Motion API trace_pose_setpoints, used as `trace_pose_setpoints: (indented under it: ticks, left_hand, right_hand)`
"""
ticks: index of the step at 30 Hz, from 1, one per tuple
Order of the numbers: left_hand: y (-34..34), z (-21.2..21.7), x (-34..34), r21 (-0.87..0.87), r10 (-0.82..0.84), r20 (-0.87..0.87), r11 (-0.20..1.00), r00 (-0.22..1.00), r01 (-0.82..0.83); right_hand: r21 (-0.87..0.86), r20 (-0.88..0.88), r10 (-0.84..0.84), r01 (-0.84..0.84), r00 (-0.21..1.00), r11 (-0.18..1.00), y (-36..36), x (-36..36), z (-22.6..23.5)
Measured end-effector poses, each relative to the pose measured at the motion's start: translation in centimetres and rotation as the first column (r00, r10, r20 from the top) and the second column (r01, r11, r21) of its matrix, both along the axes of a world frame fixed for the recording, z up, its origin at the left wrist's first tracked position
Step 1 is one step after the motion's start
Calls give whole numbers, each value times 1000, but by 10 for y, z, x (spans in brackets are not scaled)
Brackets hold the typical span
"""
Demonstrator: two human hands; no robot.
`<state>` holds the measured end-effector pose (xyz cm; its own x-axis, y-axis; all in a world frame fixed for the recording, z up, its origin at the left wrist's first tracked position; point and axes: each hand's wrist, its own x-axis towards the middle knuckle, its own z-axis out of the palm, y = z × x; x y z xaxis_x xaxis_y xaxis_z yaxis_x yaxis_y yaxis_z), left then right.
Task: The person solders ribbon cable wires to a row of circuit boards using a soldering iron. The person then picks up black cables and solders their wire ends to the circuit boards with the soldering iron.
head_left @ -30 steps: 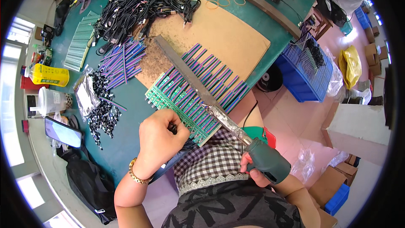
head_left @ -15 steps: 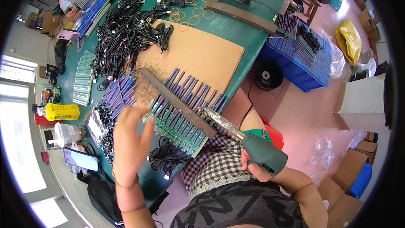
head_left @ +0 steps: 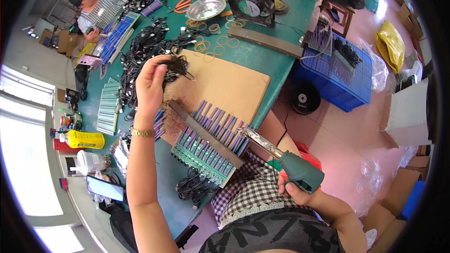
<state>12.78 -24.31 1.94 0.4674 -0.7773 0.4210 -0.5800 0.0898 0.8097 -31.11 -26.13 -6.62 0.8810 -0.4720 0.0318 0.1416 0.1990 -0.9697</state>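
My left hand (head_left: 151, 82) reaches over the cardboard sheet (head_left: 229, 77), thumb and fingers pinched on a bunched black cable (head_left: 177, 66) beside the big cable heap. My right hand (head_left: 294, 191) is wrapped round the grip of a soldering gun (head_left: 302, 172) with a dark green body. Its metal barrel points left, the tip near the right end of a row of purple-and-green strips. These thin strips (head_left: 220, 121) lie side by side on green circuit boards (head_left: 199, 157), with a dark flat bar (head_left: 206, 133) lying across them. A coiled black cable (head_left: 194, 186) rests below the boards.
The heap of black cables (head_left: 140, 61) covers the table's left side. Rubber bands (head_left: 215, 49), a metal dish (head_left: 206, 8), orange scissors (head_left: 182, 4) and a fan (head_left: 251, 7) lie farther back. A blue crate (head_left: 335, 82) stands right of the table. Another person (head_left: 98, 11) sits at far left.
My left hand has moved away from the boards, up to the cable heap, and closed on a black cable. My right hand still holds the soldering gun near the strips. The view has shifted slightly.
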Motion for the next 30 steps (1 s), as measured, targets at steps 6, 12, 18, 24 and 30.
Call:
trace_pose_setpoints:
  ticks: [6,12,18,24,30]
  left_hand:
    - [25,20,12,-270,101,-178,951,979,-147]
    - [36,37,57,25,239,-91,971,967,-237]
    - [39,69,49,-287,132,-318,930,939,-228]
    - [87,65,-31,-16,95,-268,995,959,-103]
    - [150,48,-139,299,42,-554,942,831,152]
  right_hand:
    - [52,18,35,-35,999,998,0,6,6]
    - [153,19,31,-34,999,988,6,13,19]
    - [146,-13,1,1,1000,989,16,13,26]
    - [149,-29,49,-44,998,988,19,17,17]
    - [499,104,66,-110,992,860,24,66,42]
